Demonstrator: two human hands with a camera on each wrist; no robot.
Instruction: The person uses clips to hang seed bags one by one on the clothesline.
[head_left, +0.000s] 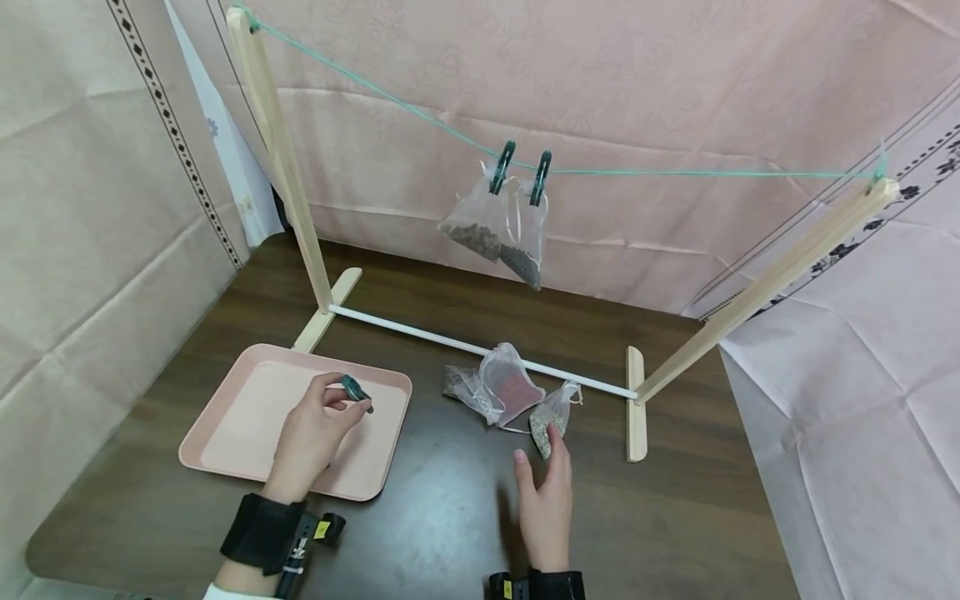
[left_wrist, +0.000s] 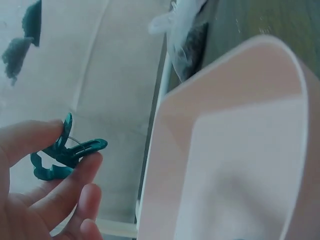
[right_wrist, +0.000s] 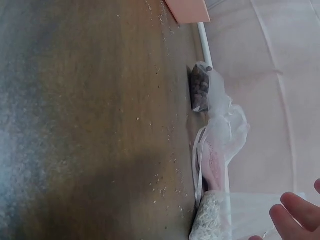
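My left hand (head_left: pixel 315 433) pinches a green clothespin (head_left: pixel 356 390) between thumb and fingers, above the pink tray (head_left: pixel 217 425). In the left wrist view the handles of this clothespin (left_wrist: pixel 70 155) lie between thumb and fingertip. My right hand (head_left: pixel 546 512) has its fingers extended, with a fingertip at the small sheer bag of pale grains (head_left: pixel 553 412). Beside that bag lie a sheer bag with pink filling (head_left: pixel 517 392) and one with dark brown pieces (head_left: pixel 467 385). Two more sheer pouches (head_left: pixel 474 221) hang from a green string (head_left: pixel 637 172) by green clothespins (head_left: pixel 503 168).
Wooden posts (head_left: pixel 288 167) hold the string at left and right, standing on flat wooden feet (head_left: pixel 637 429). A white rod (head_left: pixel 420 333) runs low between them, just behind the lying bags. Pale cloth (head_left: pixel 675 100) surrounds the brown table (head_left: pixel 450 533). Small crumbs (right_wrist: pixel 161 192) dot the tabletop.
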